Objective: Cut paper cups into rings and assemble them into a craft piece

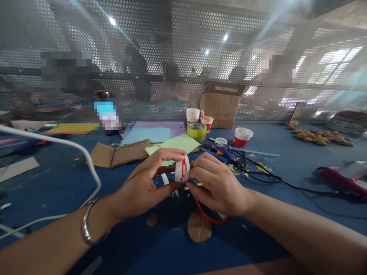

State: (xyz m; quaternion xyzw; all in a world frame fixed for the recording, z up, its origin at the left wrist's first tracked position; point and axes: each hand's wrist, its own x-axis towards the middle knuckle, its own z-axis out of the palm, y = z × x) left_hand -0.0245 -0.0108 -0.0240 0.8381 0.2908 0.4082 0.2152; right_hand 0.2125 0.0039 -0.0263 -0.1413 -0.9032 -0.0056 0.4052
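Note:
Between my two hands is a small white-and-red paper cup (181,169), turned on its side; it may be a cut piece, as my fingers cover part of it. My left hand (150,176) holds its left side, thumb below and fingers above. My right hand (216,182) grips the right side with bent fingers. Under my right hand a red loop handle (210,219), like that of scissors, shows in part. It lies over a round cardboard disc (200,229). A smaller cardboard disc (151,220) lies to the left.
Glue guns (228,153) with a black cable and paper scraps lie ahead on the right. Behind stand more paper cups (243,136), yellow tape (196,131) and a cardboard box (222,107). Coloured paper (176,146) and folded cardboard (123,153) lie left. A white cable (86,154) crosses the left side.

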